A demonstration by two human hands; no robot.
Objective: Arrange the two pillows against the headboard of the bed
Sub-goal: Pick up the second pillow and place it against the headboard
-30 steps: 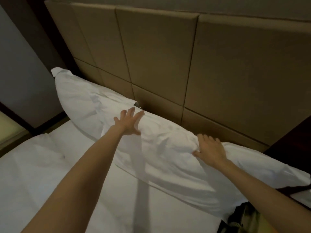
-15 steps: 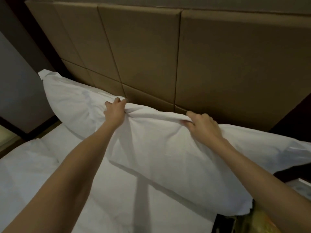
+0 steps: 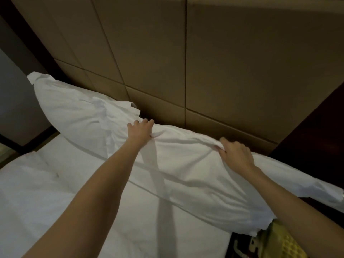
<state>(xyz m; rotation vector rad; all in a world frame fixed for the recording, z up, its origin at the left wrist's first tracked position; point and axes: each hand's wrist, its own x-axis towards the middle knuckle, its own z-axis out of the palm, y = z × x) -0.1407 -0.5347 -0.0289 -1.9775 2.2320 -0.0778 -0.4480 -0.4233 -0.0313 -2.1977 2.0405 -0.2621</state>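
Near pillow: we see the near pillow (image 3: 195, 175) lying along the headboard (image 3: 242, 81), white and full of creases, with its right end hanging past the edge of the bed (image 3: 46, 192).
Far pillow: the far pillow (image 3: 70, 110) leans against the headboard at the left, its loose open end overlapping the near pillow.
Left hand: our left hand (image 3: 140, 132) has its fingers (image 3: 149, 121) curled over the top edge of the near pillow, gripping the cloth.
Right hand: our right hand (image 3: 236, 154) pinches a fold of the same top edge, fingers clenched on it.
Reason: we judge both hands hold the top edge to pull the pillow up and stand it against the headboard.
Beside the bed: a yellow thing (image 3: 283, 241) shows at the lower right; we cannot tell what it is.
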